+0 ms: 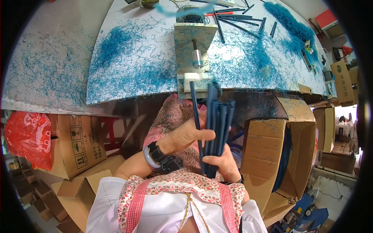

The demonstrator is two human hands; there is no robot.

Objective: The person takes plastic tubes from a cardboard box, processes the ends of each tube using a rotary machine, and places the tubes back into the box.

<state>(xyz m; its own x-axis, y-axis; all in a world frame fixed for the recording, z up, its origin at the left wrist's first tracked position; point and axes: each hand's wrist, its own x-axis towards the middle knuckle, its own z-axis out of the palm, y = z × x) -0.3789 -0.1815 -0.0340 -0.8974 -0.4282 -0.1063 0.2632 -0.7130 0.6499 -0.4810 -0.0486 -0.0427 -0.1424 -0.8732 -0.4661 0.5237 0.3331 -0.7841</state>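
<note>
Over my lap, I hold a bundle of dark blue tubes (pixel 220 124) roughly upright, their upper ends uneven. My right hand (pixel 226 163) wraps round the lower part of the bundle. My left hand (pixel 187 136) closes on the bundle's left side, its thumb laid across the tubes; one tube (pixel 194 97) leans apart from the others there. Just beyond the tube tops stands a small bench machine with a metal chuck (pixel 197 56) above a white block (pixel 197 79). The fingers behind the bundle are partly hidden.
Curly blue shavings (pixel 149 73) cover the white table (pixel 128 64). More tubes (pixel 237 19) lie at its far side beside a heap of shavings (pixel 287 21). To my right stands an open cardboard box (pixel 262 155) holding dark tubes; to my left are cartons (pixel 83 143) and a red bag (pixel 29 136).
</note>
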